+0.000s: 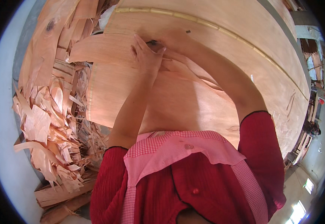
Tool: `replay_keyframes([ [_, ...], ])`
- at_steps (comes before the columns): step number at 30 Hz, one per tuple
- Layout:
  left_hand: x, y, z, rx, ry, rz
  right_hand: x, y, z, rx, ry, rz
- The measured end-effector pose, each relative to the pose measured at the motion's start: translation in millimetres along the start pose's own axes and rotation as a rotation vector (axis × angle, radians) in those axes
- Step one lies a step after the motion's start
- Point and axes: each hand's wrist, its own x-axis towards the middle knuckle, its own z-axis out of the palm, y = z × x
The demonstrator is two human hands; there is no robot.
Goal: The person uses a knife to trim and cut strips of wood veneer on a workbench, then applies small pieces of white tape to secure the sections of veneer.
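Note:
A broad sheet of pale wood veneer lies spread in front of me. Both hands are close together near its far left part. My left hand rests on the veneer with thumb and fingers apart, nothing visible in its grip. Right beside it is my right hand, reaching in from the right; its fingers are shaded and partly hidden. A small dark patch shows between the hands; I cannot tell whether it is a hole or an object. Folded, overlapping veneer edges run from the hands toward the right forearm.
A long, yellowish, bamboo-like strip crosses the far side of the veneer. Torn veneer scraps are heaped to the left beside a pale wall. A small dark spot marks the sheet beyond my right hand.

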Motion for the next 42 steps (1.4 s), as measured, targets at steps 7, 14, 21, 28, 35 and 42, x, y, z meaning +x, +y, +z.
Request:
replay_keyframes([
  [7, 1, -6, 11, 0.062, 0.082, 0.005, -51, -26, -16, -0.010, 0.074, 0.232],
  [14, 1, -8, 10, 0.060, 0.061, 0.094, -164, -49, -17, -0.265, -0.155, 0.810],
  [21, 2, -7, 8, 0.231, 0.020, 0.185, -148, -9, -27, -0.207, 0.016, 0.791],
  [28, 21, 5, 10, 0.527, -0.205, 0.626, -167, -40, -19, -0.043, 0.208, 0.482],
  [35, 13, 14, -29, 0.485, -0.429, 0.868, -181, -68, 11, -0.065, 0.066, 0.691],
  [42, 31, -23, -55, -0.103, -0.565, 0.807, -189, -76, 25, 0.013, -0.037, 0.652],
])
